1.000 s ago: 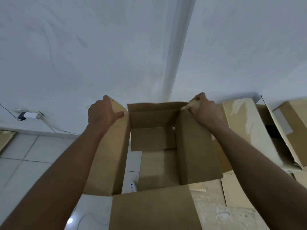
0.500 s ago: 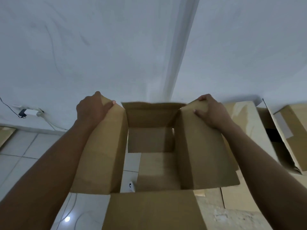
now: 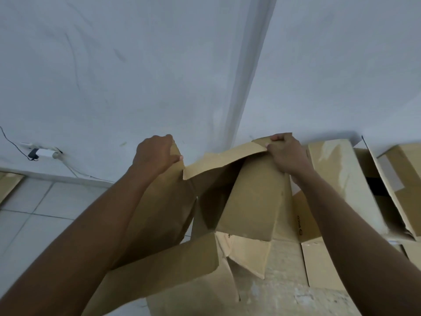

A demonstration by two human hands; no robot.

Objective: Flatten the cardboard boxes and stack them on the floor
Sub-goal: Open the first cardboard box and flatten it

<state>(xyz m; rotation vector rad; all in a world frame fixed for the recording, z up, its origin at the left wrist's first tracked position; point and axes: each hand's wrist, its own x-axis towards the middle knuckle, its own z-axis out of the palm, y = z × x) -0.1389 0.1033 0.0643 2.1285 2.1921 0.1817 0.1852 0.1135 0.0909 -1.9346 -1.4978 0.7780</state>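
Change noted: half a second ago the box (image 3: 227,201) stood open as a square tube between our hands, far panel upright, floor tiles visible through its middle. Now it has skewed. The far panel (image 3: 225,159) slants across from lower left to upper right, the left side panel (image 3: 164,213) has swung inward, and the opening has narrowed to a dark wedge. We no longer see tile through it.

Meaning for the task: we judge the collapse is under way but not finished. The walls are folding along the corner creases; the box is not yet flat, and the loose flaps (image 3: 248,258) at the near end splay in different directions.

Location: the box is held up in front of us, near the wall corner, above the floor (image 3: 36,215) and over other cardboard (image 3: 284,299) lying below. More boxes (image 3: 341,179) stand to the right against the wall, some open.

Hand pose: both arms reach forward and up, well extended. Left hand (image 3: 156,153) clamps the top edge of the left panel, fingers curled over it, thumb on the near face; grip closed on the box. Right hand (image 3: 286,153) pinches the upper right corner where far panel meets right panel, knuckles toward us; grip closed on the box too. Right hand sits about level with left.

A charger (image 3: 42,152) with cable hangs at the left wall.
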